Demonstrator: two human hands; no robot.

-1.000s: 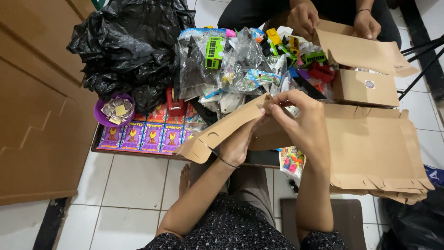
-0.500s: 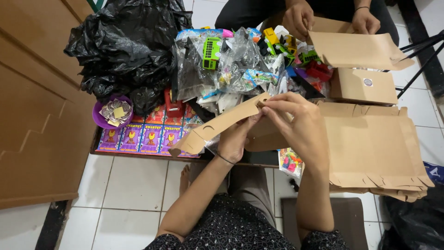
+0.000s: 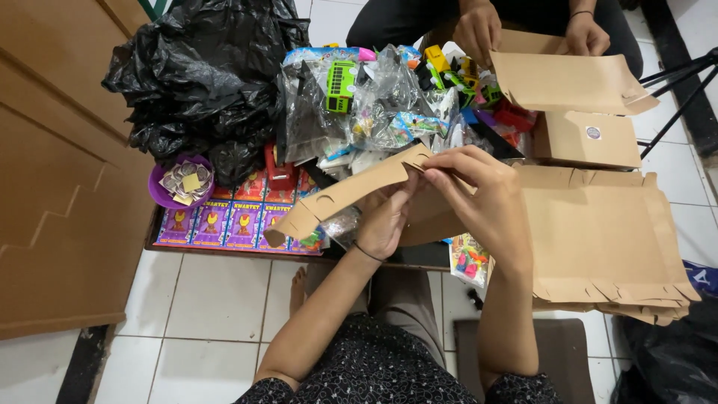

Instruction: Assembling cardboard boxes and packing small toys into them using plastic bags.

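I hold a flat brown cardboard box blank (image 3: 340, 196) over my lap, partly folded, its long flap sticking out to the left. My left hand (image 3: 389, 221) supports it from underneath. My right hand (image 3: 479, 191) pinches its upper edge near a tab. A stack of unfolded brown blanks (image 3: 606, 239) lies just right of my right hand. Behind them is a heap of small toys in clear bags (image 3: 389, 105).
Another person's hands (image 3: 479, 30) fold a cardboard box (image 3: 568, 78) at the far side; a finished box (image 3: 587, 138) stands below it. A black plastic bag (image 3: 202, 82), a purple bowl of packets (image 3: 183, 183), purple card packs (image 3: 224, 221) and a wooden cabinet (image 3: 52, 187) stand left.
My hands and the blank have stayed in nearly the same place, the fingers working along the top edge. The other person's box has turned and folded a little further.
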